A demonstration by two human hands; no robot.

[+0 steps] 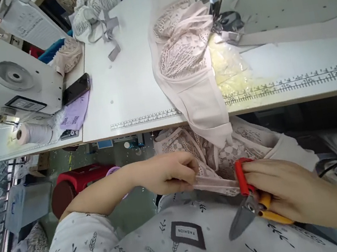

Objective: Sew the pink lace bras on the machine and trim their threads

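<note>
My left hand (175, 171) is closed in a pinch on the edge of a pale pink lace bra (216, 184) in my lap. Scissors (245, 216) with red and orange handles are held in my right hand (287, 188), blades pointing down and left. The bra's edge stretches between both hands; whether the right fingers also grip it is hidden. Beyond them, another pale pink bra (188, 61) lies on the white sewing table (136, 84) and hangs over its front edge, its right side near the sewing machine's needle area (216, 5).
A white sewing machine (17, 81) stands at left, with a phone (76, 89), a purple slip (75, 113) and a thread cone (34, 134) beside it. More lace pieces (95, 9) lie at the back. A ruler strip (292, 83) runs along the table's front. A red stool (83, 177) stands below.
</note>
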